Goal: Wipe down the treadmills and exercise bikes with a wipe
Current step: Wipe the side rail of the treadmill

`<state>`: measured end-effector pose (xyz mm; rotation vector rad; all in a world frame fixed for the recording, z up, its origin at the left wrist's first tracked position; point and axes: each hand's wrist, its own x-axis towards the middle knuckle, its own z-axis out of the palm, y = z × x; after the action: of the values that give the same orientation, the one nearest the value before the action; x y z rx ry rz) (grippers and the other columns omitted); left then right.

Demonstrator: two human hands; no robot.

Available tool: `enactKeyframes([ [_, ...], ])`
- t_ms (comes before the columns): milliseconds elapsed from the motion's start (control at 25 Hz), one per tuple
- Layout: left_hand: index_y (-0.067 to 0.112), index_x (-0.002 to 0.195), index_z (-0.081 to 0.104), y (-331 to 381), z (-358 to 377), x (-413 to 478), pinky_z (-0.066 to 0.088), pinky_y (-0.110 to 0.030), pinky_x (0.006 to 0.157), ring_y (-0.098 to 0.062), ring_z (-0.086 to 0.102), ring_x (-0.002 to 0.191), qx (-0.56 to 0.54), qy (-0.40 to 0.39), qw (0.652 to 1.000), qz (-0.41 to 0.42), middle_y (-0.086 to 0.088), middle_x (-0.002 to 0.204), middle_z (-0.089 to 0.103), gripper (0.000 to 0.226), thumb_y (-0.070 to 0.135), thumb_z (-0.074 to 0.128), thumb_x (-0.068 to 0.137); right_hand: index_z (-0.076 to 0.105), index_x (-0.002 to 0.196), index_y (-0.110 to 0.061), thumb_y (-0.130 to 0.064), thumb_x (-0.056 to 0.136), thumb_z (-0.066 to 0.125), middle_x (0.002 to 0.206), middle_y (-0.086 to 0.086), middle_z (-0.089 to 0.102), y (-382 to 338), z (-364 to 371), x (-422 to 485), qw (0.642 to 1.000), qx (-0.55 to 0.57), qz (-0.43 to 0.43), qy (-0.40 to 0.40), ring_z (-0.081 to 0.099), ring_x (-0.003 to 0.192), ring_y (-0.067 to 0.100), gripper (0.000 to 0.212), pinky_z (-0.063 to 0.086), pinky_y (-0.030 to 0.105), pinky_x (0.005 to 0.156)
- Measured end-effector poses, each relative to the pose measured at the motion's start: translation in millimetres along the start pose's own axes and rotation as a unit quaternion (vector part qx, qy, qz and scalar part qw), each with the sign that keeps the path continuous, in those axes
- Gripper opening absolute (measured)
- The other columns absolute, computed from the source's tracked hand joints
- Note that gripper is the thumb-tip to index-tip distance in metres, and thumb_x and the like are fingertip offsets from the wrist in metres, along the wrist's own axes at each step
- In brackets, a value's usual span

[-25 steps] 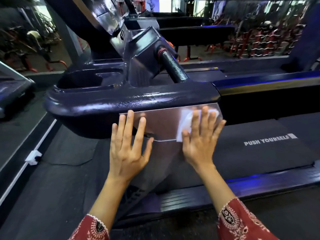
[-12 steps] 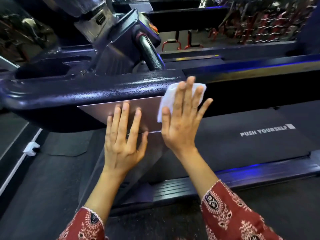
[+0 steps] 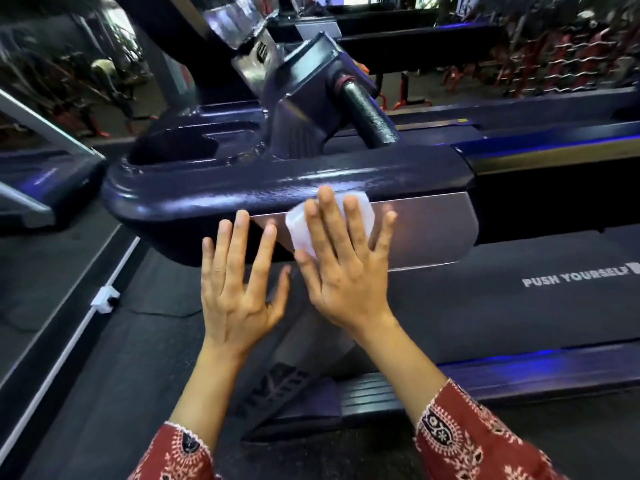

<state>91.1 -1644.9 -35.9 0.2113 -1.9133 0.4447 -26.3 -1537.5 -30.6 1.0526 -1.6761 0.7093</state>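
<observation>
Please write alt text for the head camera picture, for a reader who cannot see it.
A person's right hand presses a white wipe flat against the silver side panel of a dark treadmill handrail. The left hand is spread open beside it, above the belt printed PUSH YOURSELF.

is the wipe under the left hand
No, the wipe is pressed under the right hand and its straight fingers on the silver panel, while the left hand is spread bare beside it.

Bare left hand [image 3: 239, 299] and right hand [image 3: 346, 285], red sleeves [image 3: 464, 441] with white-and-black floral print
</observation>
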Motion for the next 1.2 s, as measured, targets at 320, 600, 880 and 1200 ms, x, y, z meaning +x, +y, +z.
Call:
enactKeyframes([
  [320,0.016,0.147,0.03,-92.3,-9.4,-9.4,0.019,-0.042,0.117,-0.023,0.02,0.145,-0.062,0.046,0.996,0.038,-0.006,0.159,0.015,0.061,0.031,0.054,0.092,-0.002,0.154,-0.018,-0.037,0.104,0.023,0.161,-0.003,-0.008,-88.0,27.2,14.9,1.0,-0.028,0.008,0.004,-0.009,0.148,0.018,0.059,-0.008,0.052,0.116],
  [600,0.012,0.139,0.034,-154.0,-11.9,-6.8,0.029,-0.044,0.113,-0.03,0.034,0.136,-0.193,0.033,0.98,0.029,-0.018,0.139,0.039,0.051,0.026,0.053,0.094,0.03,0.147,-0.014,-0.032,0.104,0.027,0.152,0.011,0.031,-131.3,21.4,45.3,0.993,-0.052,0.104,0.013,0.013,0.147,0.029,0.047,0.005,0.052,0.118],
  [880,0.002,0.134,0.041,-181.0,-6.6,8.7,0.035,-0.045,0.11,-0.034,0.042,0.131,-0.314,0.007,0.949,0.019,-0.019,0.14,0.043,0.051,0.028,0.054,0.093,0.059,0.13,-0.006,-0.038,0.103,0.026,0.133,0.014,0.057,-155.1,21.3,88.3,0.988,-0.119,0.075,-0.063,0.052,0.124,0.034,0.053,0.025,0.055,0.112],
  [1200,-0.006,0.126,0.053,-193.2,-5.9,17.4,0.041,-0.053,0.103,-0.035,0.049,0.123,-0.352,0.011,0.936,-0.01,-0.024,0.129,0.054,0.043,0.024,0.051,0.095,0.066,0.12,-0.006,-0.023,0.099,0.039,0.106,0.008,0.064,-166.0,25.0,108.4,0.992,-0.092,0.038,-0.073,0.059,0.109,0.028,0.038,0.024,0.056,0.112],
])
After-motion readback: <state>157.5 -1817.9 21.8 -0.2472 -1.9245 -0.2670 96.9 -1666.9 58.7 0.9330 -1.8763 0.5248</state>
